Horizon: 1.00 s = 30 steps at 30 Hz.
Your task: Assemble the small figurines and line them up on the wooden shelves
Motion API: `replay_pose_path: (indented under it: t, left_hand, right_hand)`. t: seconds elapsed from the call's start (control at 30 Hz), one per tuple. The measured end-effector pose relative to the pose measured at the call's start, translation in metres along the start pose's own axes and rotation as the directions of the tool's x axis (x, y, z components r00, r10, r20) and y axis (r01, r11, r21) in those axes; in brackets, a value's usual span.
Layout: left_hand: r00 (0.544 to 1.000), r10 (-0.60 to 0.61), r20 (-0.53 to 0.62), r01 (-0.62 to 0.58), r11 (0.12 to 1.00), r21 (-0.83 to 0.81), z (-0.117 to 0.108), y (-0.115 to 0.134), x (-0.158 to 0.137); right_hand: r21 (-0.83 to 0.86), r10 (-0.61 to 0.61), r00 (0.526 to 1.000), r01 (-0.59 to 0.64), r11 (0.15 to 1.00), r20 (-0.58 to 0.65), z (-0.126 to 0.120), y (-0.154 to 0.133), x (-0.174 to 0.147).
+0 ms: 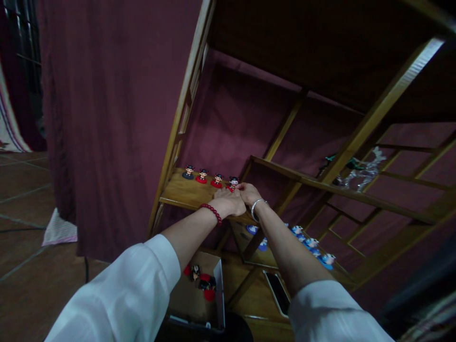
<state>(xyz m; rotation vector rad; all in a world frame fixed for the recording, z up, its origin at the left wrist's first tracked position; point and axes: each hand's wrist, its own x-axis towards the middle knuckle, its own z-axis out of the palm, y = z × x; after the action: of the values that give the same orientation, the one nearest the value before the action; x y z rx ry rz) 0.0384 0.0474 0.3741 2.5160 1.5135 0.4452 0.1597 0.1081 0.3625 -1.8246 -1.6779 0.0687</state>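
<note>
Several small figurines with black hair stand in a row on a wooden shelf. At the left end is a figurine on a dark base; beside it are a figurine on a red base and another red-based figurine. Both my hands are at the rightmost figurine, which stands upright. My right hand pinches its red base from the right. My left hand, a red bead bracelet at its wrist, is closed at the front of that base, its fingertips partly hidden.
Below is an open box holding red and black figurines. A phone lies on a lower board. Blue and white figurines stand on a lower shelf, right. A clear ornament sits higher. Wooden posts divide the shelving.
</note>
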Motion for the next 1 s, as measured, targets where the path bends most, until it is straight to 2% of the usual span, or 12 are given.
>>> replay_pose_path:
  t: [0.3,0.8,1.0]
  left_hand:
    - [1.0,0.003,-0.024,-0.003,1.0,0.001,0.0049,-0.0015,0.0045]
    - [0.998,0.027,-0.054,-0.027,1.0,0.001,0.0076,-0.0048,0.0063]
    - [0.997,0.029,-0.073,-0.03,0.999,-0.013,0.0078,-0.0056,0.0078]
  right_hand:
    - [-0.018,-0.006,1.0,0.006,1.0,0.021,-0.0019,-0.0031,-0.0016]
    - [0.006,-0.019,1.0,0.019,1.0,-0.016,0.0015,0.0002,0.0026]
    - [-0.032,0.014,1.0,-0.014,0.999,0.009,0.0014,-0.0008,0.0024]
